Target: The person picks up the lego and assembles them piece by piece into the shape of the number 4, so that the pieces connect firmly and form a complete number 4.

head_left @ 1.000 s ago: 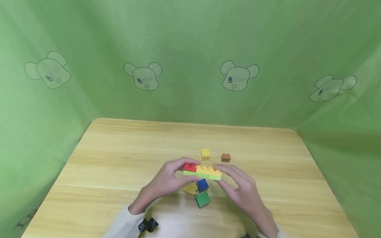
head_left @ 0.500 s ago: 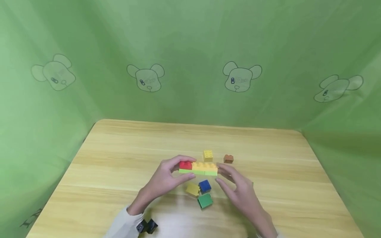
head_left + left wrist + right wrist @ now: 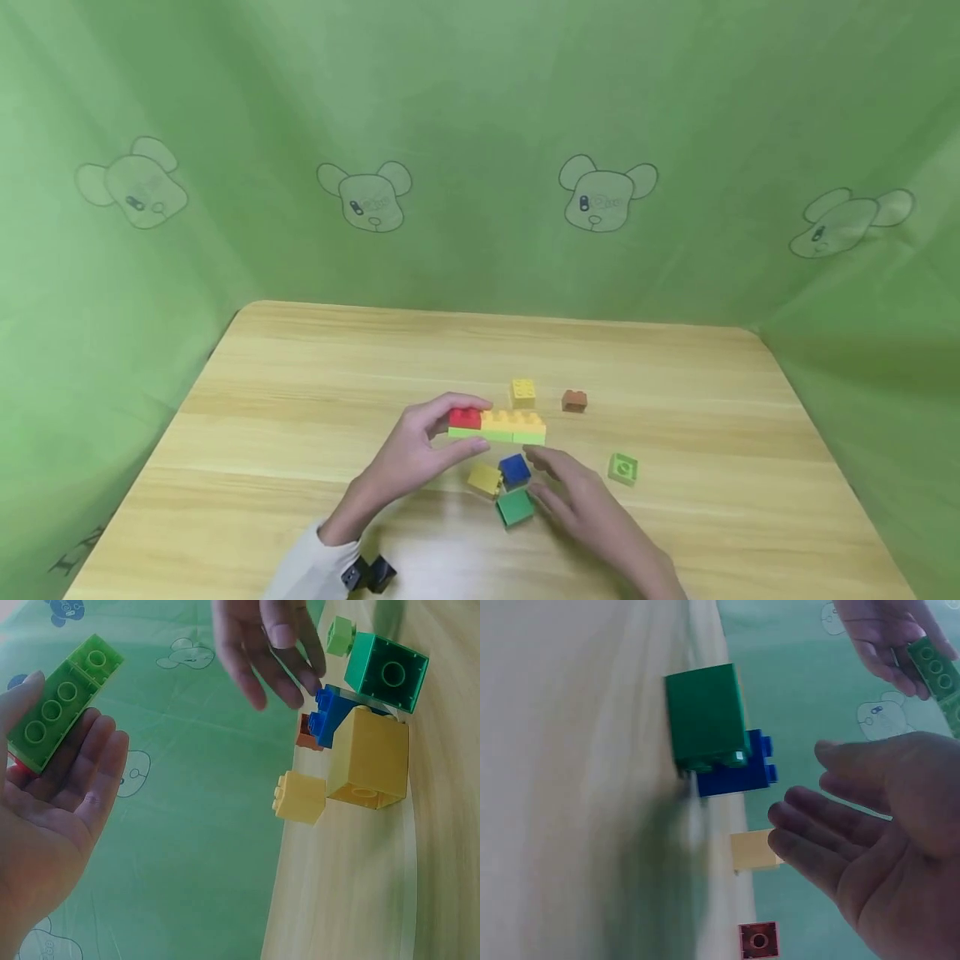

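Nearest me on the wood-grain table (image 3: 300, 358): a green block (image 3: 515, 507), with a yellow block (image 3: 484, 480) and a blue block (image 3: 514, 471) bunched just past it. My right hand (image 3: 581, 500) hangs just beside them, thumb and fingers apart, holding nothing. My left hand (image 3: 408, 446) pinches the left end of a joined bar (image 3: 497, 426) above the table, red and orange-yellow over light green. Off right, 1 light-green block (image 3: 623, 468), hollow underside showing. Farther: 1 brown block (image 3: 574, 401), 1 pale yellow block (image 3: 522, 393). Beyond, green curtain (image 3: 480, 275), 4 bear-head outlines.
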{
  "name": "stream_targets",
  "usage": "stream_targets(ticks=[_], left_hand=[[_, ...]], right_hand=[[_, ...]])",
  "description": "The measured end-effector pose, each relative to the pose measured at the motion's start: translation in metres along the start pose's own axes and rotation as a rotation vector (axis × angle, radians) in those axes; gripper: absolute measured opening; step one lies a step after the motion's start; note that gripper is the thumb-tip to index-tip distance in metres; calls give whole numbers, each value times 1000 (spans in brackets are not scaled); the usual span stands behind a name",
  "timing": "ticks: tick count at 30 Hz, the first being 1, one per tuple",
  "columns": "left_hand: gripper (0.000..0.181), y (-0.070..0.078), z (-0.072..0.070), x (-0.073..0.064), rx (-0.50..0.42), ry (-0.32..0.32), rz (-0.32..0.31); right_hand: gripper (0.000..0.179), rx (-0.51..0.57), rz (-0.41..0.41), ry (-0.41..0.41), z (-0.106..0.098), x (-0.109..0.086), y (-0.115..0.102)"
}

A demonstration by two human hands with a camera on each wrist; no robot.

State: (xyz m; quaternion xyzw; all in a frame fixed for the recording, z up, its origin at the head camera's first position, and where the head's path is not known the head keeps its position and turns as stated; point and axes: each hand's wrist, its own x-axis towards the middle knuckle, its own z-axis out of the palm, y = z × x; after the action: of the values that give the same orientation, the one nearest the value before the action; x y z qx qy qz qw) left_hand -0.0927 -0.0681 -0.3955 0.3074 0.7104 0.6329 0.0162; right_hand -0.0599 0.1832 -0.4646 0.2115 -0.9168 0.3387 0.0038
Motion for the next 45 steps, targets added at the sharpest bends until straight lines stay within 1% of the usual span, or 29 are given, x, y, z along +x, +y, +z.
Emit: stream_targets(ticks=[2,4,8,11,14,18,23,27,30,34,36,38,41,45], left_hand=[[37,2,0,0,1,2,3],[37,0,0,0,5,5,10],[37,-11,-1,0,-14,2,3],[37,-18,-1,0,-39,4,-22],[37,-20,-2,0,-61,12,-36],[38,-20,-1,0,-97,23,-32],[38,-22,-1,0,-135,22,-27],[42,-23,-1,1,-120,24,-24],[45,-23,-1,2,-77,16,-29],[42,-22,0,4,13,7,-23],[41,-22,1,4,44,8,-21],[41,-23,3,5,34,1,-29],[42,-24,7,5,-13,-25,-61],[42,-23,10,5,-69,-60,-108]], right_hand=[[43,-23,5,-10,3,1,1],[41,-52,-1,-23,6,2,1],[40,-77,-10,-44,9,6,1],[41,-91,-24,-57,12,9,0],[40,-114,-26,-79,14,12,-1],[38,-136,-25,-97,16,15,0],[35,-138,-18,-91,18,16,5],[37,-141,0,-68,19,16,6],[42,-142,26,-29,18,15,6],[45,-75,46,59,11,14,1],[44,-16,23,112,7,13,-2],[43,43,-13,158,3,13,-6],[42,139,-56,209,-1,13,-13],[42,283,-24,238,-6,13,-23]])
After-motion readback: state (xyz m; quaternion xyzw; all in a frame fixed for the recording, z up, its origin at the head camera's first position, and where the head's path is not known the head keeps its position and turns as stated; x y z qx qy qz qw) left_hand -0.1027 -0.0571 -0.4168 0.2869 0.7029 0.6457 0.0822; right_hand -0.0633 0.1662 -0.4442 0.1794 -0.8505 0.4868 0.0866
